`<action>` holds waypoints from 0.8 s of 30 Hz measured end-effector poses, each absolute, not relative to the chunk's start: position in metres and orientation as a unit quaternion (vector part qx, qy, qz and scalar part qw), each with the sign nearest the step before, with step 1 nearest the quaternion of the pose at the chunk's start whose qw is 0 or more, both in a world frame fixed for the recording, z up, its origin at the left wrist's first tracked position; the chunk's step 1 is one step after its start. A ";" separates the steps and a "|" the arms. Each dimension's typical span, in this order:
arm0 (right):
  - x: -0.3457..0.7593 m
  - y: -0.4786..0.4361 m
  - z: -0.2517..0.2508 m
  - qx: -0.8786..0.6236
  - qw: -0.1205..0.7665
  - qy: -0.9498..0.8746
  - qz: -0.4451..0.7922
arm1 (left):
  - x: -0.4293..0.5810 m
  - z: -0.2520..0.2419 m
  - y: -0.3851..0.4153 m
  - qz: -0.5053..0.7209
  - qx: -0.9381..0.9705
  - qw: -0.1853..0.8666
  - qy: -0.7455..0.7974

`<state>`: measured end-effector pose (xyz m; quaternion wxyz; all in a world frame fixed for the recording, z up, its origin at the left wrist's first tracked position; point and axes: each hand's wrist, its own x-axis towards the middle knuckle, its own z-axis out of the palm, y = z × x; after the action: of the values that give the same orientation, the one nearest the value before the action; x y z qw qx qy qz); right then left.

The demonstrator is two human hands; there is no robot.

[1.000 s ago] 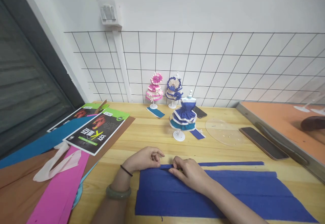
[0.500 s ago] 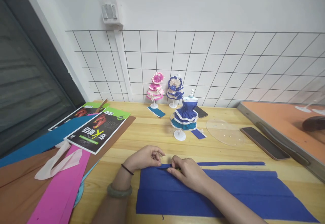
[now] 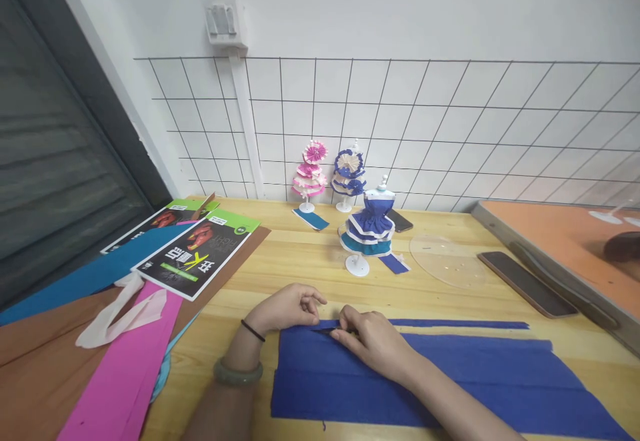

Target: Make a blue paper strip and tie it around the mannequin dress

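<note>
A wide sheet of dark blue crepe paper (image 3: 440, 381) lies flat before me, with a narrow blue strip (image 3: 465, 324) along its far edge. My right hand (image 3: 373, 341) is closed round small scissors (image 3: 326, 332); only dark blades show, pointing left between strip and sheet, and the handles are hidden. At the sheet's far left corner, my left hand (image 3: 293, 308) pinches the paper edge with its fingers curled. Beyond the hands stands a small dress form (image 3: 377, 218) wearing a blue, white and teal ruffled paper dress.
Two more decorated forms, one pink (image 3: 309, 178) and one blue (image 3: 349, 174), stand by the wire grid. Magazines (image 3: 197, 258) and coloured paper sheets (image 3: 120, 374) cover the left side. To the right lie a clear disc (image 3: 445, 261), a phone (image 3: 527, 284) and an orange board (image 3: 565, 241).
The scissor blades show more plainly and look slightly farther left along the paper's edge. Both hands keep nearly the same places; the whole view has shifted a little.
</note>
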<state>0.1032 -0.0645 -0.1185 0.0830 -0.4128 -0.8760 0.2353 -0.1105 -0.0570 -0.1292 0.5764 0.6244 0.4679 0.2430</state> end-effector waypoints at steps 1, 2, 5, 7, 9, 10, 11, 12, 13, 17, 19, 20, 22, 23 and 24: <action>0.102 -0.065 -0.118 -0.414 0.080 -0.876 0.234 | -0.110 -0.129 -0.057 0.244 0.625 0.575 0.468; 0.101 -0.065 -0.118 -0.416 0.078 -0.876 0.233 | -0.110 -0.129 -0.057 0.245 0.626 0.574 0.468; 0.098 -0.064 -0.118 -0.418 0.073 -0.875 0.235 | -0.109 -0.129 -0.057 0.247 0.629 0.570 0.468; 0.096 -0.064 -0.119 -0.415 0.074 -0.876 0.234 | -0.109 -0.129 -0.058 0.248 0.630 0.567 0.469; 0.095 -0.064 -0.119 -0.411 0.078 -0.878 0.231 | -0.109 -0.130 -0.058 0.249 0.631 0.565 0.469; 0.095 -0.064 -0.119 -0.409 0.080 -0.880 0.230 | -0.110 -0.130 -0.057 0.249 0.632 0.565 0.468; 0.094 -0.064 -0.119 -0.407 0.081 -0.881 0.229 | -0.110 -0.130 -0.057 0.249 0.632 0.566 0.467; 0.094 -0.065 -0.120 -0.405 0.082 -0.881 0.230 | -0.110 -0.131 -0.057 0.247 0.633 0.567 0.466; 0.095 -0.065 -0.120 -0.405 0.082 -0.881 0.231 | -0.110 -0.131 -0.057 0.246 0.633 0.568 0.466; 0.095 -0.064 -0.120 -0.402 0.084 -0.882 0.231 | -0.112 -0.129 -0.057 0.241 0.632 0.570 0.467; 0.095 -0.063 -0.121 -0.400 0.085 -0.883 0.230 | -0.114 -0.127 -0.058 0.238 0.630 0.570 0.470; 0.096 -0.063 -0.121 -0.399 0.085 -0.884 0.229 | -0.116 -0.127 -0.058 0.237 0.630 0.568 0.473; 0.096 -0.063 -0.122 -0.400 0.086 -0.883 0.232 | -0.118 -0.126 -0.059 0.236 0.630 0.563 0.479; 0.097 -0.063 -0.122 -0.401 0.087 -0.882 0.233 | -0.120 -0.127 -0.058 0.236 0.631 0.561 0.482; 0.097 -0.063 -0.122 -0.402 0.088 -0.881 0.234 | -0.121 -0.127 -0.058 0.236 0.631 0.559 0.484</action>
<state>0.0967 -0.0627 -0.1217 0.0875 -0.4023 -0.8808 0.2338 -0.1205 -0.0583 -0.1268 0.5588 0.6309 0.4839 0.2357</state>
